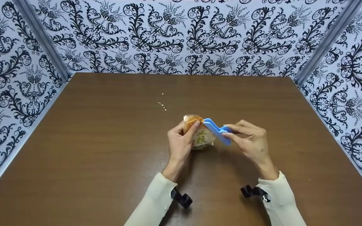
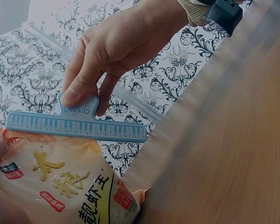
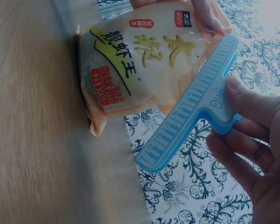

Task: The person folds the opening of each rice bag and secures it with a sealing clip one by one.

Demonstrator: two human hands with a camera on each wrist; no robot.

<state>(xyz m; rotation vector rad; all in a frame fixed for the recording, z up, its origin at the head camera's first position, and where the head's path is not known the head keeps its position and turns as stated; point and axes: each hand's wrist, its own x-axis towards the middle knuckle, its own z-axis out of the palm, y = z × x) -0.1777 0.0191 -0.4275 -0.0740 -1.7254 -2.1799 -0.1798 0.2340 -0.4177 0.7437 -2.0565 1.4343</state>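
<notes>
My left hand grips the gathered orange top of a plastic food bag, thumb on the near side. Gold, black and red print covers the bag's front. Between the thumb and fingers of my right hand is a long blue bag clip, pinched by its handle tabs. In the left wrist view, the clip runs along the bag's top edge and sticks out past it. The right wrist view has one end of the clip close beside the left fingertips, with piano-key markings along its bar.
The brown wooden table spreads around both hands. A few small white crumbs lie beyond the bag. Patterned walls border the table's back and sides. Black wrist cameras hang at both sleeves.
</notes>
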